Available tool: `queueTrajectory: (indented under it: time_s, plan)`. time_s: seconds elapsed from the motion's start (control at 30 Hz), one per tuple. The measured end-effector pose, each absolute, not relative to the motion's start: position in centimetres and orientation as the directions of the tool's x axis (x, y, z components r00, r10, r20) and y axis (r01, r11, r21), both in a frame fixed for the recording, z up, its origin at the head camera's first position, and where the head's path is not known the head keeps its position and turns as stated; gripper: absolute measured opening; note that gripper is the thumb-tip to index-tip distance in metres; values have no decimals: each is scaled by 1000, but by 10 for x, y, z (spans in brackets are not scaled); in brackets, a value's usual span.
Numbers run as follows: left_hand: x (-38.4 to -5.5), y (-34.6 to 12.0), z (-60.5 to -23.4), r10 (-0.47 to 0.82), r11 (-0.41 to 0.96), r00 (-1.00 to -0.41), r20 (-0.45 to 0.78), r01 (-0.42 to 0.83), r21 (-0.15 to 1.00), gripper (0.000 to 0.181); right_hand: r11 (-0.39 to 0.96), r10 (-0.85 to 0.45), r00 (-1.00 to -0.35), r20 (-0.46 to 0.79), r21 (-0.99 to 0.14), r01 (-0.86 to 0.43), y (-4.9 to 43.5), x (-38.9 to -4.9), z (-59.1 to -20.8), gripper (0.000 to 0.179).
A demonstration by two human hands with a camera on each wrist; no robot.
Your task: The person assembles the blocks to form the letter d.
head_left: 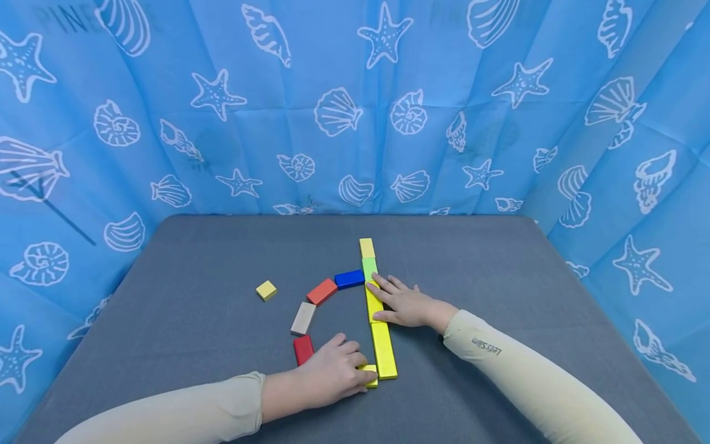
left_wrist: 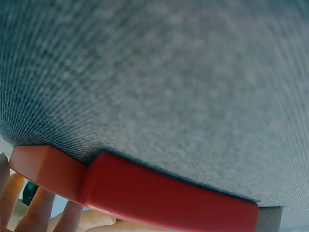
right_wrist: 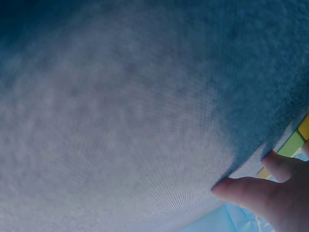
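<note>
My left hand [head_left: 335, 370] reaches over the lower end of a curved row of blocks, its thumb and index finger pinching a small yellow block [head_left: 371, 383] beside the straight column. Under that hand, the left wrist view shows an orange block [left_wrist: 46, 166] against a red block [left_wrist: 159, 193]. My right hand [head_left: 407, 305] spreads extended fingers over a yellow block [head_left: 375, 308] in the column. Below it lies a longer-looking yellow block [head_left: 384, 350]; above are a green block [head_left: 368, 267] and a pale yellow block [head_left: 367, 248].
Beige [head_left: 302, 318], orange-red [head_left: 322, 291] and blue [head_left: 349, 279] blocks continue the curve up to the column. One small yellow block [head_left: 266, 290] lies apart on the left. The grey cloth-covered table [head_left: 477, 259] meets a blue shell-patterned curtain [head_left: 299, 123] behind.
</note>
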State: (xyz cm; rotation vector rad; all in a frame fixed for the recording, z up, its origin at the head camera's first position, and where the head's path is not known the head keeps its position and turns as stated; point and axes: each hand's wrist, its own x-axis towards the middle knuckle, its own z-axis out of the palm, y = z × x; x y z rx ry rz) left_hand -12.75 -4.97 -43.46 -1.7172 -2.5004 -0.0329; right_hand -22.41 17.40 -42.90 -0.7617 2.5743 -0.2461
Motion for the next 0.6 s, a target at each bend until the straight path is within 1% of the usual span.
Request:
queueTrajectory:
  time_s: [0.37, 0.6]
  plan:
    - [-128, -47, -433, 931, 355, -351, 98, 935, -20, 34, 841, -540, -755, -372, -280, -463, 173, -224, -428, 71]
    - [-129, -50, -433, 928, 362, -364, 83, 931, 47, 35, 838, -544, -753, -371, -282, -467, 173, -224, -428, 71]
